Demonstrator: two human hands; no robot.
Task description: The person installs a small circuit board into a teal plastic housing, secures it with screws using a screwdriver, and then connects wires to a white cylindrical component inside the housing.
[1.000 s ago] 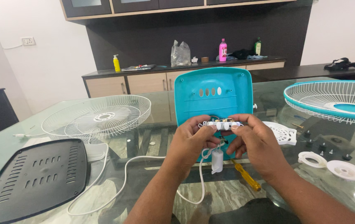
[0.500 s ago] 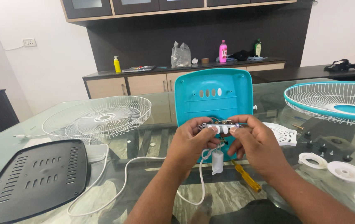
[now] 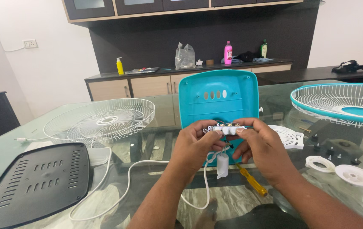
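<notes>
The left hand [image 3: 195, 146] and the right hand [image 3: 260, 146] are both pinching a small white switch block [image 3: 228, 128] by its ends, fingers closed on it, just in front of the upright teal cover [image 3: 218, 95]; a white capacitor [image 3: 222, 165] is hanging under the block on wires, and a white cord [image 3: 126, 180] is running away to the left. A yellow screwdriver [image 3: 252, 180] is lying on the glass table [image 3: 3, 148] under the right wrist; a white grille [image 3: 100, 118] and a black plate [image 3: 35, 182] are lying at the left; a teal-rimmed grille [image 3: 342, 104] and white rings [image 3: 346, 171] are lying at the right, well apart from the hands.
</notes>
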